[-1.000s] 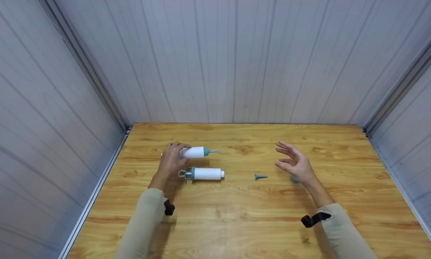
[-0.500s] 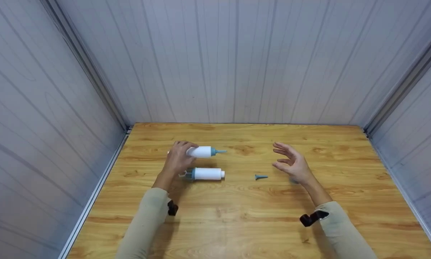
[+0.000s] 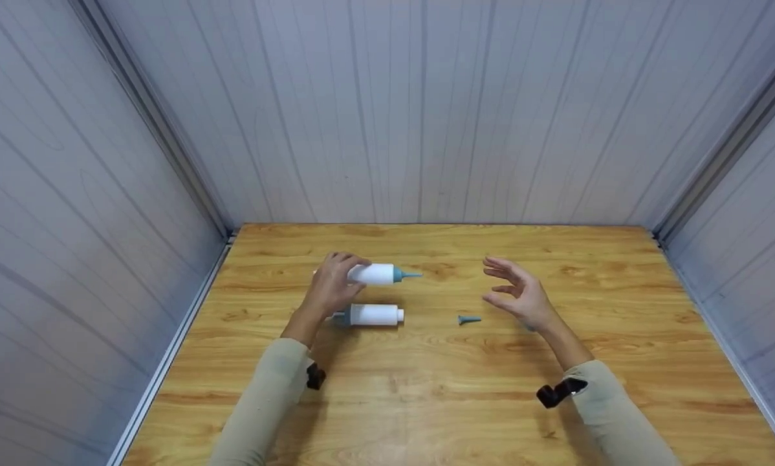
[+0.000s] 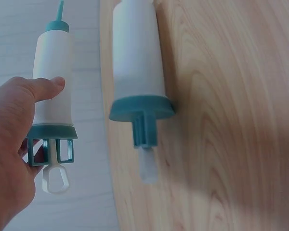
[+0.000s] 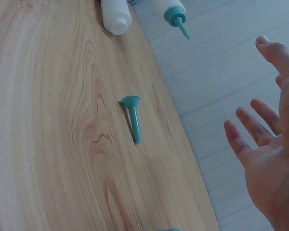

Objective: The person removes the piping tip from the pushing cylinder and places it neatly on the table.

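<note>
My left hand [image 3: 331, 283] grips a white icing syringe [image 3: 376, 274] above the table, its long teal nozzle pointing right. In the left wrist view the thumb lies along the white barrel, and a teal end cap with finger loops and a white ring plunger show below. A second syringe [image 3: 374, 315] without a nozzle lies on the table just nearer to me. Over to the right, my right hand [image 3: 523, 298] hovers with spread, slightly bent fingers and holds nothing. A loose teal nozzle [image 3: 469, 319] lies to its left on the wood; the right wrist view shows its flared end [image 5: 130, 101].
Another small teal piece [image 3: 528, 326] sits mostly hidden beneath the right wrist. The wooden table [image 3: 413, 401] ends at a pale panel wall [image 3: 387, 129] behind, with more panels on both sides.
My left hand has carried the syringe rightwards, toward the table's middle. My right hand has drifted slightly left. The second syringe and the loose nozzle stay where they were.
</note>
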{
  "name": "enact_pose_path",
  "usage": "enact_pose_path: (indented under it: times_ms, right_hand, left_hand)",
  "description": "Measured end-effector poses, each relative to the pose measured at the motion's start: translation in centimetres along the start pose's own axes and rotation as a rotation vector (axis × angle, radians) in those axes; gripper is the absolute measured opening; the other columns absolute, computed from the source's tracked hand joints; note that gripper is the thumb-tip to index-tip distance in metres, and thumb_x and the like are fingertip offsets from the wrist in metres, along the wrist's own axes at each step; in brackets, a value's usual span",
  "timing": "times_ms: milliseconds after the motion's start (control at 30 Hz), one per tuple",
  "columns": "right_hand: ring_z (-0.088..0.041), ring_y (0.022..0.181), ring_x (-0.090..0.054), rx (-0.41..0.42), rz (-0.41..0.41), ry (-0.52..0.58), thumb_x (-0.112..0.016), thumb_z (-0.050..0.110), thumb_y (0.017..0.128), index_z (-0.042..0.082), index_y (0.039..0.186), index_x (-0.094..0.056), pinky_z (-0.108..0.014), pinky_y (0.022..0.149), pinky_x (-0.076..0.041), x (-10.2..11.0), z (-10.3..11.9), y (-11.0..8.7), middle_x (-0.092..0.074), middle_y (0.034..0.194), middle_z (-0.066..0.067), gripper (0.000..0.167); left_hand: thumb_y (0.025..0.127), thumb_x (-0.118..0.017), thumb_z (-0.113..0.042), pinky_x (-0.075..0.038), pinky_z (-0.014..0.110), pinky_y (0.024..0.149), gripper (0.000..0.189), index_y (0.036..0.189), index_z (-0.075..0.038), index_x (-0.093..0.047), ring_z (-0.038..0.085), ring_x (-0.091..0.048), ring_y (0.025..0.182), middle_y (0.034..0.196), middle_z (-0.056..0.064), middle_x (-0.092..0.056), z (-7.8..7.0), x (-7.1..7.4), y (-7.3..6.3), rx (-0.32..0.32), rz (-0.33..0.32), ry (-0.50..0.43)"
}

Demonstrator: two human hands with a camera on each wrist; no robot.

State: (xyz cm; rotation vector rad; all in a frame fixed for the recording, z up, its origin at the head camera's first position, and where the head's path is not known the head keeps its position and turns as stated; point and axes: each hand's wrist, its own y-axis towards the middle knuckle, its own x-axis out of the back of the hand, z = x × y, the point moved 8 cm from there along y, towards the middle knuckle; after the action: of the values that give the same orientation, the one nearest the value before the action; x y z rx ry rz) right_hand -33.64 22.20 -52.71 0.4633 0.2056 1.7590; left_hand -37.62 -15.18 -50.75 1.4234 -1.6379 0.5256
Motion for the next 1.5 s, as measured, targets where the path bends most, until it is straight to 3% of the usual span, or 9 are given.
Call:
enact_pose_path:
  times_ms: [133, 400, 567, 767, 967, 1233, 1500]
  right_hand:
    - [-0.015, 0.144, -0.067, 0.013, 0.020, -0.013, -0.079, -0.014, 0.094, -0.006, 0.160, -0.056, -0.026, 0.104, -0.062, -0.5, 0.1, 0.2, -0.067, 0.160, -0.003, 0.071]
    - [-0.012, 0.142, -0.067, 0.021, 0.033, -0.004, -0.079, -0.015, 0.094, -0.008, 0.159, -0.056, -0.029, 0.104, -0.063, -1.4, 0.2, 0.7, -0.067, 0.154, 0.017, 0.069]
    - [-0.011, 0.142, -0.067, 0.002, 0.045, -0.021, -0.080, -0.012, 0.095, -0.005, 0.159, -0.057, -0.028, 0.104, -0.062, -2.1, 0.3, 1.0, -0.067, 0.154, 0.015, 0.068]
    - [-0.013, 0.141, -0.068, -0.001, 0.049, -0.008, -0.080, -0.012, 0.095, -0.005, 0.156, -0.061, -0.028, 0.105, -0.062, -2.8, 0.4, 1.0, -0.068, 0.158, 0.000, 0.064]
    - [-0.013, 0.138, -0.071, 0.007, 0.036, 0.003, -0.078, -0.012, 0.097, -0.007, 0.153, -0.063, -0.028, 0.104, -0.063, -3.3, 0.5, 0.8, -0.070, 0.153, 0.010, 0.058]
    - [-0.003, 0.135, -0.071, 0.012, 0.023, 0.053, -0.077, -0.013, 0.097, -0.011, 0.149, -0.064, -0.030, 0.104, -0.065, -3.7, 0.2, 0.7, -0.072, 0.148, 0.015, 0.054]
    - [-0.006, 0.130, -0.074, 0.019, -0.012, 0.115, -0.074, -0.015, 0.098, -0.015, 0.148, -0.062, -0.028, 0.103, -0.065, -4.0, 0.0, 0.7, -0.076, 0.149, -0.004, 0.052]
  left_hand:
    - [0.095, -0.091, -0.008, -0.057, 0.061, 0.117, 0.038, 0.131, -0.013, -0.080, 0.039, -0.066, 0.137, 0.141, 0.015, -0.077, -0.8, 0.2, 0.2, -0.044, -0.018, -0.002]
    - [0.093, -0.092, -0.007, -0.060, 0.061, 0.112, 0.037, 0.128, -0.011, -0.081, 0.040, -0.067, 0.132, 0.136, 0.017, -0.078, -2.3, -0.2, 0.4, -0.121, -0.039, -0.021]
    - [0.093, -0.092, -0.008, -0.059, 0.062, 0.113, 0.037, 0.127, -0.010, -0.081, 0.041, -0.068, 0.132, 0.137, 0.018, -0.078, -3.0, -0.6, 0.7, -0.129, -0.041, -0.031]
    - [0.092, -0.093, -0.008, -0.060, 0.062, 0.111, 0.037, 0.127, -0.009, -0.081, 0.043, -0.069, 0.130, 0.135, 0.019, -0.079, -4.2, -1.1, 0.8, -0.158, -0.037, -0.042]
    - [0.092, -0.093, -0.008, -0.061, 0.061, 0.108, 0.037, 0.126, -0.010, -0.081, 0.042, -0.069, 0.127, 0.133, 0.018, -0.079, -5.4, -1.4, 0.6, -0.203, -0.047, -0.036]
    - [0.093, -0.093, -0.012, -0.062, 0.061, 0.110, 0.037, 0.129, -0.012, -0.082, 0.040, -0.070, 0.129, 0.136, 0.017, -0.079, -6.7, -2.3, 0.7, -0.214, -0.039, -0.031]
    - [0.093, -0.094, -0.013, -0.061, 0.062, 0.110, 0.038, 0.128, -0.012, -0.083, 0.040, -0.070, 0.129, 0.134, 0.016, -0.080, -8.3, -2.7, 0.6, -0.235, -0.043, -0.068]
